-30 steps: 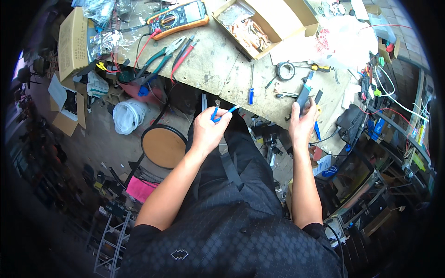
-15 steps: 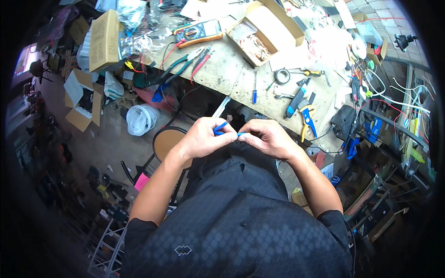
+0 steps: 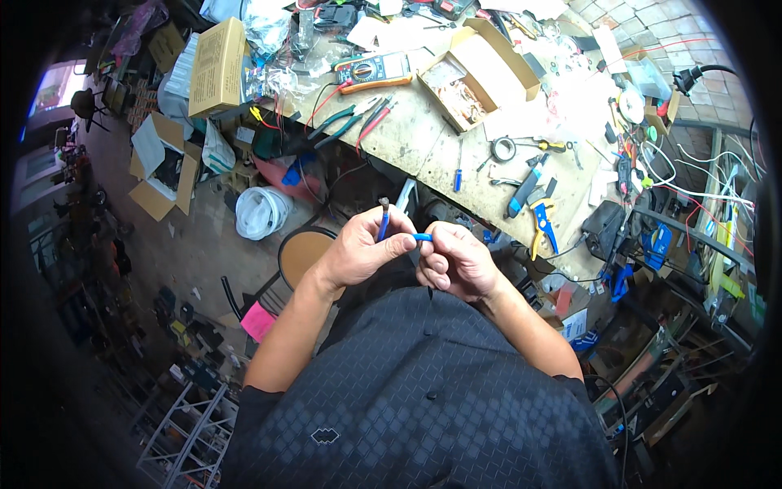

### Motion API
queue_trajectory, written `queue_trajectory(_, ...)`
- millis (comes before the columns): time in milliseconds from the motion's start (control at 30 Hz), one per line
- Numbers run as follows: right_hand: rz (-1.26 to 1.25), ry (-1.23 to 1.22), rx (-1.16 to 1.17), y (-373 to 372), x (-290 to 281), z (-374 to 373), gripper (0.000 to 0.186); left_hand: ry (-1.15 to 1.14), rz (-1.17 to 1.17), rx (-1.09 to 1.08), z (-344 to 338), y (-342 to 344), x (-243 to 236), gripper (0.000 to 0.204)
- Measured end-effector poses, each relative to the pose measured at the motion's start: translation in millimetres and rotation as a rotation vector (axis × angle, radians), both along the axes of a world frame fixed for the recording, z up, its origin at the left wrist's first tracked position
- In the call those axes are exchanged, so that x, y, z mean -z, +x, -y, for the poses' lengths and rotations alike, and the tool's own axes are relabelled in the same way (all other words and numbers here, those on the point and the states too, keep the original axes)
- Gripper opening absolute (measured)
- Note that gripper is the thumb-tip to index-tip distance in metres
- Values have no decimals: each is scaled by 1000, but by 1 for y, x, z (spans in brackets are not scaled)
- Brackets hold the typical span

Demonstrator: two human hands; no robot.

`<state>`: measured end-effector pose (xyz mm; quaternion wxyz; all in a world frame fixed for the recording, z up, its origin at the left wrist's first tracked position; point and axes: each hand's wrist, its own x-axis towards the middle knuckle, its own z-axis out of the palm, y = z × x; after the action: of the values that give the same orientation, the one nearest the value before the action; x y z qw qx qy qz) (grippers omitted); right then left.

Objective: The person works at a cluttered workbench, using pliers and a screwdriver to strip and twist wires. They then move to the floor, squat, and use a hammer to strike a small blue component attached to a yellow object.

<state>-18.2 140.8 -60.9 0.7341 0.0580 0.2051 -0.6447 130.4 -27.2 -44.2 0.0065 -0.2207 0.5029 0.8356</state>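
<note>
A thick blue wire [image 3: 422, 237] spans the small gap between my hands, in front of the bench edge. My left hand [image 3: 365, 248] is closed, with thumb and forefinger pinching it. From the top of that hand sticks a blue length with a bare, copper-coloured end [image 3: 384, 202]; whether it is the same wire is hidden by the fingers. My right hand [image 3: 459, 257] pinches the other side of the blue wire between thumb and forefinger, its remaining fingers curled below.
The wooden bench [image 3: 407, 151] holds a multimeter [image 3: 375, 72], pliers [image 3: 346, 122], an open cardboard box [image 3: 456, 90], a roll of tape [image 3: 503, 149], a blue screwdriver [image 3: 458, 179] and a yellow-blue wire stripper [image 3: 544, 226]. A stool [image 3: 303, 259] and white bucket [image 3: 262, 213] stand left.
The copper-coloured end now points up out of my left hand, where a blue length leaned sideways before. My right hand has turned, its curled fingers now showing. The whole view has shifted slightly.
</note>
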Motion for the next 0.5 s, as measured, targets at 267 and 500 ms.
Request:
queue_trajectory(267,256,-139,7,8,5,2,31,200,-8,-75,-13,2,14,11)
queue_trajectory(500,-228,1,-69,-11,-10,5,36,0,-11,-180,-15,0,8,15)
